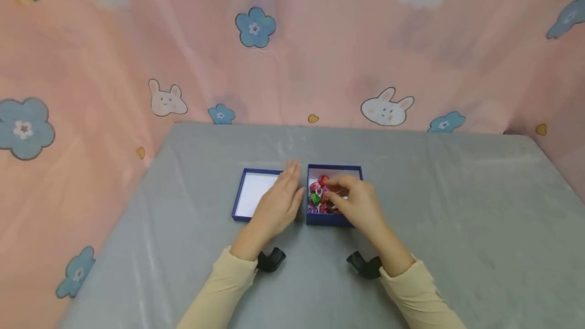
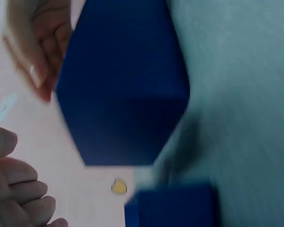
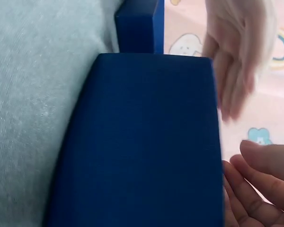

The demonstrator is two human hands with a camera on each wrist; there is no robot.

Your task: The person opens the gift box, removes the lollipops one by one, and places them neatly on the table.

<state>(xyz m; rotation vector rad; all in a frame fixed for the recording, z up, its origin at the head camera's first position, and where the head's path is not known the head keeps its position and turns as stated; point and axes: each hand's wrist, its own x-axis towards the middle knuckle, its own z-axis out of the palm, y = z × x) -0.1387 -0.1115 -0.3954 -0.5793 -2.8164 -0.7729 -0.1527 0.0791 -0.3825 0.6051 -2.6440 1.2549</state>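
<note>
A dark blue box [image 1: 329, 219] with a pale inside holds several round lollipops [image 1: 315, 199] in shiny red, pink and green wrappers. My right hand [image 1: 358, 201] is over the box's right part, thumb and forefinger bent toward the lollipops with a gap between the tips; nothing shows in that gap. To the left lies a shallow blue box lid [image 1: 253, 194], its white inside facing up. My left hand [image 1: 276, 202] hovers over the lid's right side, fingers straight and together, holding nothing. The box's blue outer wall [image 3: 142, 142] hides the lollipops in both wrist views.
Grey cloth [image 1: 457, 217] covers the table around the box and lid. Behind it hangs a pink curtain [image 1: 320, 65] with rabbits, clouds and flowers. Black wrist mounts [image 1: 271, 260] stick out inward from both cream sleeves [image 1: 219, 288], low over the table.
</note>
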